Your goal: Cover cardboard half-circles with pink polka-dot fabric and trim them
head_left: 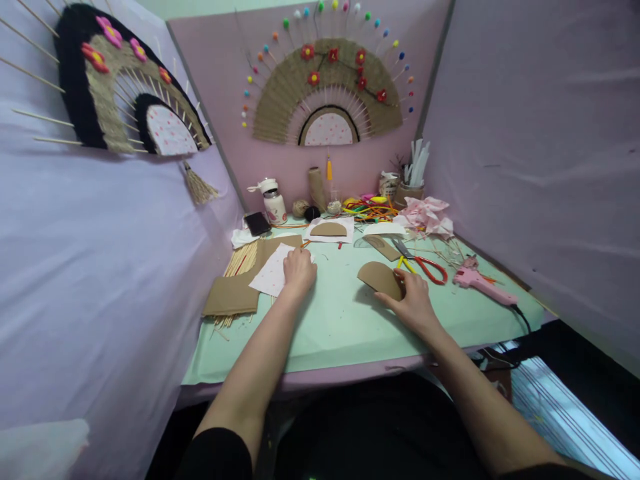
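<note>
While your right hand is clamped on the edge of a brown half-disc, thumb on the near side, your left hand rests with curled fingers on the patterned sheet (whether they pinch the paper, I cannot tell). You have the half-disc tilted over the worktop, right of its middle. Near it, to your right, lie the red-handled scissors and, farther right, the pink glue gun. Left of your left hand, brown cardboard lies over thin sticks. Farther out, another half-disc sits on a pale sheet; beyond that, a large fan with red flowers hangs on the back panel.
</note>
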`<state>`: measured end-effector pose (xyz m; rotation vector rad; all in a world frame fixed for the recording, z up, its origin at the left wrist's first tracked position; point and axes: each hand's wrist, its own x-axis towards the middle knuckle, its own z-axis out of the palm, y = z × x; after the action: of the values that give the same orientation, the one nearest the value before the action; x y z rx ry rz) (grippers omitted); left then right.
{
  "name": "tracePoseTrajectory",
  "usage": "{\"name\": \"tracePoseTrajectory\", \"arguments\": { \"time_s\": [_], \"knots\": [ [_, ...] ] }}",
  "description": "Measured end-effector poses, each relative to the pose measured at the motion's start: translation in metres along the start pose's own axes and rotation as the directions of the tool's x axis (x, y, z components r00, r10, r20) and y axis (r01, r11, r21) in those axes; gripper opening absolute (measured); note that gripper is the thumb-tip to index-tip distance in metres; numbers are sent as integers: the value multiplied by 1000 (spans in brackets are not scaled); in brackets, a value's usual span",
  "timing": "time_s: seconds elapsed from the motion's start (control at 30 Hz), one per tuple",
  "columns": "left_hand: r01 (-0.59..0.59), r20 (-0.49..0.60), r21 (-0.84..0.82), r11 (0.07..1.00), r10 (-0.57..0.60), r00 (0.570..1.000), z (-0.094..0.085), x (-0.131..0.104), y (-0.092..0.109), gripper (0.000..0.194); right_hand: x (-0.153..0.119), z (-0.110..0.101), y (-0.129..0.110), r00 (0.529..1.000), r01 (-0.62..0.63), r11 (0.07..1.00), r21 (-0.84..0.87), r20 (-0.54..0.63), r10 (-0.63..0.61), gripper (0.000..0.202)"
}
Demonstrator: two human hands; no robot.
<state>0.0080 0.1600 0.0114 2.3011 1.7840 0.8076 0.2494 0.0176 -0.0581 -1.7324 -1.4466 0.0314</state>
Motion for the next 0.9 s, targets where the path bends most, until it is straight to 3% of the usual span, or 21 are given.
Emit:
{"name": "tracePoseTrajectory", "arguments": {
  "time_s": [0.13,0.27,0.43,0.6,0.7,0.8,0.83,0.87,0.9],
  "knots": [
    [44,-25,-50,998,-46,999,16,2,1,17,0,-2,-2,1000,12,1000,14,4,-12,73],
    [83,-104,-199,977,-105,989,17,4,-4,12,-2,-3,-1,1000,12,1000,17,-12,-12,72],
    [106,-224,-509,854,-251,942,2,15,-18,10,-3,-2,-2,1000,7,1000,12,1,-7,73],
    [-13,-261,-745,667,-273,926,-21,19,-23,15,-1,-4,-6,995,-76,988,131,-50,83,74],
    [-100,-239,-794,600,-156,959,-19,4,-1,12,0,-8,-6,959,-200,908,367,-115,258,72],
    [-173,-158,-798,577,77,984,1,-27,37,10,-1,-12,-6,917,-230,810,540,-158,366,66],
    [-228,-62,-753,617,279,958,10,-40,49,10,-1,-13,-6,913,-223,798,560,-167,372,63],
    [-284,62,-679,677,438,897,18,-52,61,11,-1,-14,-7,912,-216,793,570,-172,371,61],
    [-332,187,-577,746,517,835,26,-64,70,11,-2,-15,-7,913,-211,791,574,-174,369,59]
  ]
}}
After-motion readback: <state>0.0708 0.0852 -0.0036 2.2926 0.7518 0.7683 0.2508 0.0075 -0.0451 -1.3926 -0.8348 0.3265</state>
